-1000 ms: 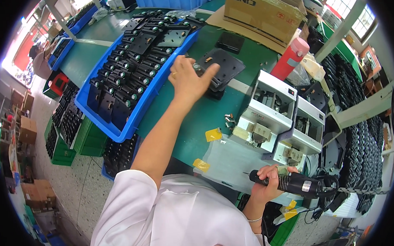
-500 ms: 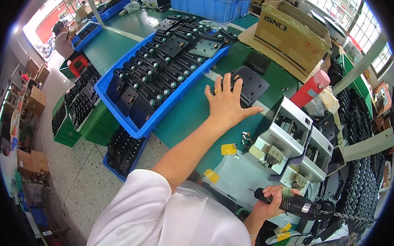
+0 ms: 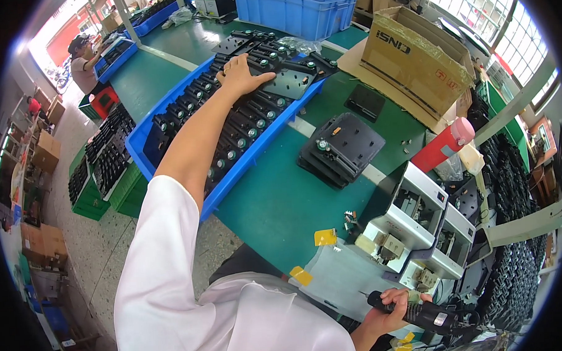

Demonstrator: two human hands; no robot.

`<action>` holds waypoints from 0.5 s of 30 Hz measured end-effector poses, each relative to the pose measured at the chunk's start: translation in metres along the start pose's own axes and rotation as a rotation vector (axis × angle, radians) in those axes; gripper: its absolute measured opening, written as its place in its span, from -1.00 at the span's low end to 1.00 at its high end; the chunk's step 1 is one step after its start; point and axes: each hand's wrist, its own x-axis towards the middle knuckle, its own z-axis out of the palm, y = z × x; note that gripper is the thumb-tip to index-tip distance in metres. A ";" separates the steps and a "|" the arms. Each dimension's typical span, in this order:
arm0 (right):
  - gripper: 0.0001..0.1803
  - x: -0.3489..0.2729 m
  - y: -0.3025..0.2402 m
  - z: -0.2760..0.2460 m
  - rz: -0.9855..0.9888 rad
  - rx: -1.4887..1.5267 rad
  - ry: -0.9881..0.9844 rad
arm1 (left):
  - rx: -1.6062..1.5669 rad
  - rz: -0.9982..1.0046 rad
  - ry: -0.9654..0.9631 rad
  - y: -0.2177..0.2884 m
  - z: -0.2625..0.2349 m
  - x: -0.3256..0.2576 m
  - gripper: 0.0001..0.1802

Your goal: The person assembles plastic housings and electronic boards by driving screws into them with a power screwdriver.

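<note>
My left hand [image 3: 239, 79] reaches over the blue bin [image 3: 216, 193], its fingers apart on or just above the black plates with attached stems. I cannot tell whether it touches one of those black plate assemblies [image 3: 290, 83], which lies beside the thumb. In my right hand [image 3: 392, 309] is a black electric screwdriver [image 3: 431, 317], its bit pointing left over the white sheet [image 3: 343, 278]. A stack of black plates [image 3: 342, 145] stands on the green table between the bin and two grey-white machines [image 3: 412, 205]; a round fitting shows on the top plate.
Behind the stack lies a flat black plate [image 3: 365, 102], near an open cardboard box [image 3: 413, 65]. A red bottle [image 3: 444, 144] stands by the machines. Small loose parts [image 3: 350, 220] and yellow tape pieces [image 3: 324, 237] lie near the sheet. A person [image 3: 84, 65] sits far left.
My left hand has moved left and away from the plate stack to over the bin. The right hand still holds the screwdriver, nearly in place. The view has shifted slightly.
</note>
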 end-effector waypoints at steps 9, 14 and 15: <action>-0.53 -0.004 -0.014 0.011 -0.052 -0.077 0.030 | 0.075 -0.075 0.001 0.011 0.005 0.023 0.26; -0.52 -0.010 -0.026 0.011 -0.056 -0.058 0.071 | 0.140 -0.001 -0.003 0.021 0.011 0.029 0.25; -0.52 -0.011 -0.027 0.008 -0.068 -0.067 0.076 | 0.157 0.046 0.032 0.025 0.010 0.028 0.24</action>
